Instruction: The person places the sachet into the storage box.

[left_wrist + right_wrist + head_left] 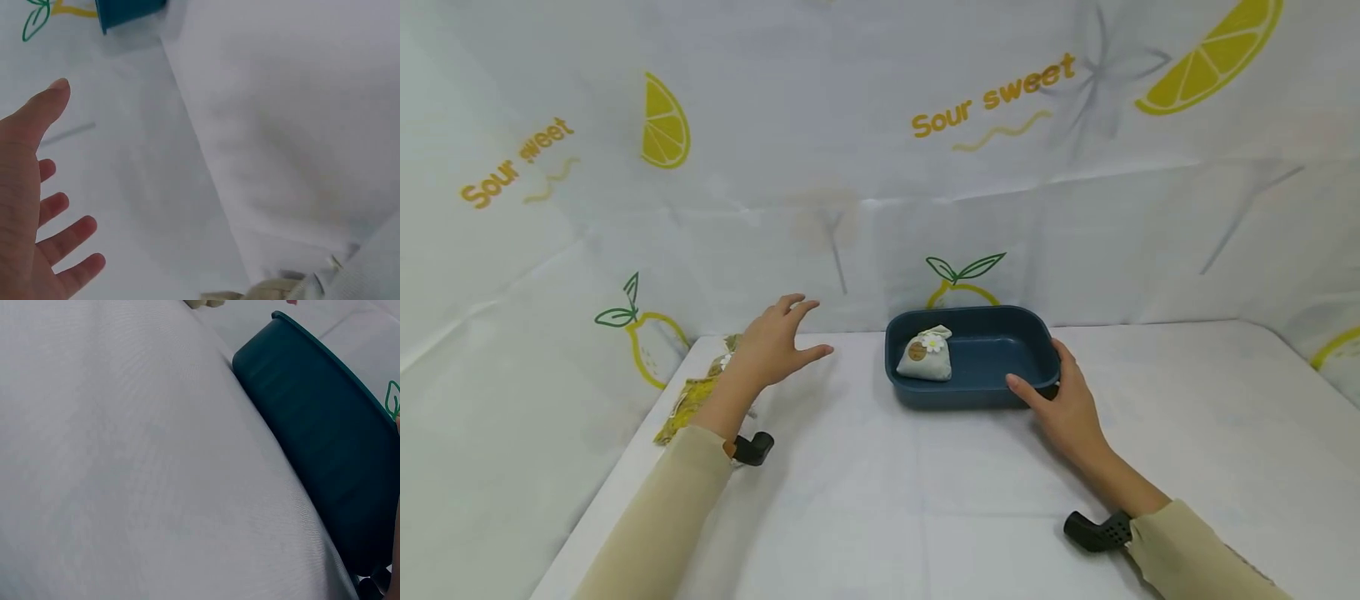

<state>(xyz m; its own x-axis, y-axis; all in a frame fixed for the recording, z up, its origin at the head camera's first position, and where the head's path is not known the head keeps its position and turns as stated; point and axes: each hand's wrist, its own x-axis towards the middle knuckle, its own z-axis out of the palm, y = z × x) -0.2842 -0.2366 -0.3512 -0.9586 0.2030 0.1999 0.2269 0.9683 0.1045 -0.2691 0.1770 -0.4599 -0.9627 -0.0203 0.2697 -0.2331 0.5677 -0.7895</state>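
Observation:
A dark blue rectangular plastic tub (pixel 977 398) stands toward the back of the white table. Inside it, at the left end, lies a small pale drawstring pouch (pixel 934 362) with a white flower and a round brown label. My right hand (pixel 1067 408) grips the tub's front right corner, its thumb over the rim; the other fingers are partly hidden behind the side. To the left, my left hand (pixel 775 342) is held above the table with fingers spread and holds nothing. Beneath and beside it are patterned yellow-green pouches (pixel 688 404), partly covered by the forearm.
White cloth (pixel 865 517) covers the table. A white curtain (pixel 820 125) printed with lemons and words hangs behind and at the left, close to the tub's back. Each wrist wears a black device, one on the left (pixel 754 448) and one on the right (pixel 1097 532).

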